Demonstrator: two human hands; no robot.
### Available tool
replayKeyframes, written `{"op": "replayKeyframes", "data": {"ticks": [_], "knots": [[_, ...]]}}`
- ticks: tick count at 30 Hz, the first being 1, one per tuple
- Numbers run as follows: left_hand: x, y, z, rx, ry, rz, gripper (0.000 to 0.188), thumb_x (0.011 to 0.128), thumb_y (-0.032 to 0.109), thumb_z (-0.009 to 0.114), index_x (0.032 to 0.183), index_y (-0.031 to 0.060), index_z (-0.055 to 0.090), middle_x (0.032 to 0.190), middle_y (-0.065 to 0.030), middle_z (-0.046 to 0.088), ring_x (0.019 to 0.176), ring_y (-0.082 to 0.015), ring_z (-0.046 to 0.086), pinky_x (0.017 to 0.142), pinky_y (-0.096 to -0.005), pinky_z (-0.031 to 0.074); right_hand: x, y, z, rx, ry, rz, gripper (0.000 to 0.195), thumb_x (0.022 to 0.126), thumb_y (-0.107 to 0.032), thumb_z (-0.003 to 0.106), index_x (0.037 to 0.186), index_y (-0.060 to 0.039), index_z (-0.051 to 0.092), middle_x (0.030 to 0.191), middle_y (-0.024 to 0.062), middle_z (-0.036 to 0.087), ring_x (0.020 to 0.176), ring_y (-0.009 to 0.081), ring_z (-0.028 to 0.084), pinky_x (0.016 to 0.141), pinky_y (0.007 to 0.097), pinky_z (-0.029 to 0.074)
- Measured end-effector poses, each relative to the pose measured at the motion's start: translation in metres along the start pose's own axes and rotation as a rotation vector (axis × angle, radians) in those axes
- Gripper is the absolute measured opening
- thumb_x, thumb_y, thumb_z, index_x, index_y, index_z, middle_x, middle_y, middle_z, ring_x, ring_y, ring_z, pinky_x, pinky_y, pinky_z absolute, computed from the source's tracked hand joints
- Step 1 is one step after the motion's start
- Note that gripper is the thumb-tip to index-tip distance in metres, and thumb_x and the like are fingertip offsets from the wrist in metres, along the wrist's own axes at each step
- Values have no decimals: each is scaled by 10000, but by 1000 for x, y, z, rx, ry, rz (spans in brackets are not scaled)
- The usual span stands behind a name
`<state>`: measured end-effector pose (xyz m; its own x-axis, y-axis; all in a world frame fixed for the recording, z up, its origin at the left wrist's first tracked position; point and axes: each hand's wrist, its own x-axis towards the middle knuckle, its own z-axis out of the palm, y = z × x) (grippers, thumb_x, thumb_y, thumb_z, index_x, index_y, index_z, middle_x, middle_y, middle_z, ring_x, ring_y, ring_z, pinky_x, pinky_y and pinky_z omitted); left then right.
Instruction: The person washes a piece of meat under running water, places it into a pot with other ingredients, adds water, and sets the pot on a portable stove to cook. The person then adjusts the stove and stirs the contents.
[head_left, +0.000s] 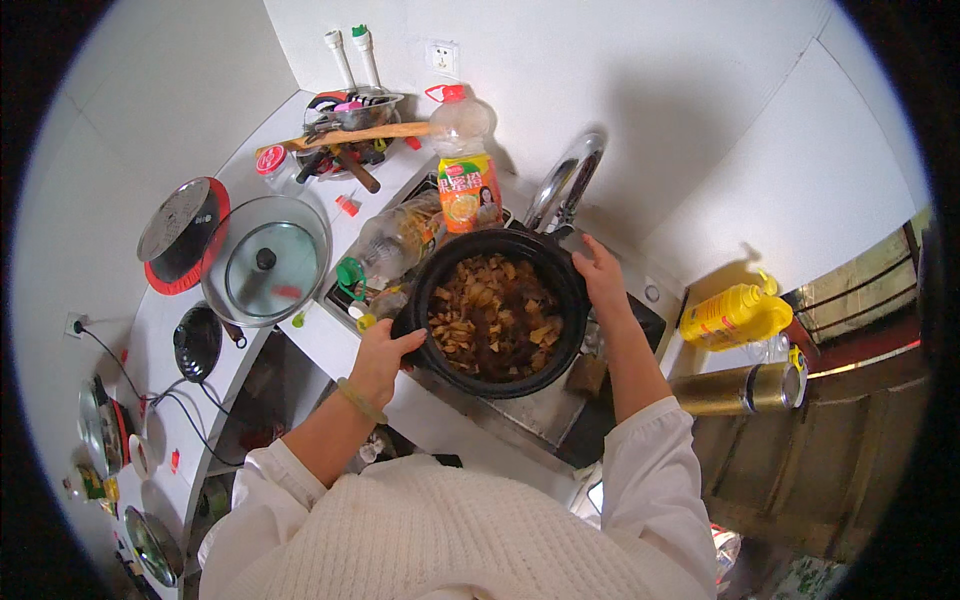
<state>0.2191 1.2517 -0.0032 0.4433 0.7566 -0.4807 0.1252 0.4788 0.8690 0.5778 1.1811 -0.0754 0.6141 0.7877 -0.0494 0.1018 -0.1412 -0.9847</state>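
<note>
Both my hands hold a black two-handled pot (501, 386) in front of my body, above the sink area. My left hand (382, 360) grips its left handle, thumb on the rim. At the upper right handle is my right hand (602, 277), its fingers on the edge. Inside the pot lie brown, chopped food pieces (495, 315), darker and wet-looking toward the middle. Just behind the pot stands a large plastic juice bottle (466, 165) with a red cap. A second plastic bottle (397, 232), green-capped, lies on its side left of it.
A chrome faucet (566, 180) rises behind the pot. Left on the white counter are a glass lid (266, 262), a basin of utensils (352, 112), a red-lidded jar (275, 171) and a black slotted ladle (197, 343). To the right are a yellow detergent bottle (731, 315) and a gold thermos (727, 388).
</note>
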Motion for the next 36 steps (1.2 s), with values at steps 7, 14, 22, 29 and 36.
{"op": "replayKeyframes", "data": {"ticks": [7,14,22,29,36], "knots": [[12,-1,11,-28,40,-37,182,837,121,670,986,38,604,839,-26,642,677,-118,580,551,-266,431,26,7,0,-47,-53,-10,571,867,-225,653,1361,-3,474,874,111,689,795,133,617,751,265,478],[26,-6,9,-38,55,-40,187,840,139,670,984,41,603,846,-22,641,668,-115,575,546,-266,430,40,10,6,-2,-90,28,546,883,-218,639,1357,-1,478,932,108,683,832,127,609,773,257,470],[33,-2,10,-32,59,-44,218,830,145,675,1005,38,601,852,-21,644,673,-117,573,556,-273,433,43,0,10,38,-105,74,470,898,-185,622,1310,14,513,939,97,679,828,122,608,772,262,478],[35,-1,8,-28,60,-55,209,833,146,672,1003,49,599,842,-16,645,670,-123,573,559,-274,425,39,0,12,34,-106,78,390,901,-173,604,1243,10,564,902,72,670,795,106,598,729,258,474],[38,-8,6,-22,72,-67,210,835,148,670,1007,48,602,830,-16,641,667,-124,573,554,-276,427,40,14,11,18,-96,82,306,904,-182,599,1134,17,636,900,34,662,817,95,585,748,240,457]]}}
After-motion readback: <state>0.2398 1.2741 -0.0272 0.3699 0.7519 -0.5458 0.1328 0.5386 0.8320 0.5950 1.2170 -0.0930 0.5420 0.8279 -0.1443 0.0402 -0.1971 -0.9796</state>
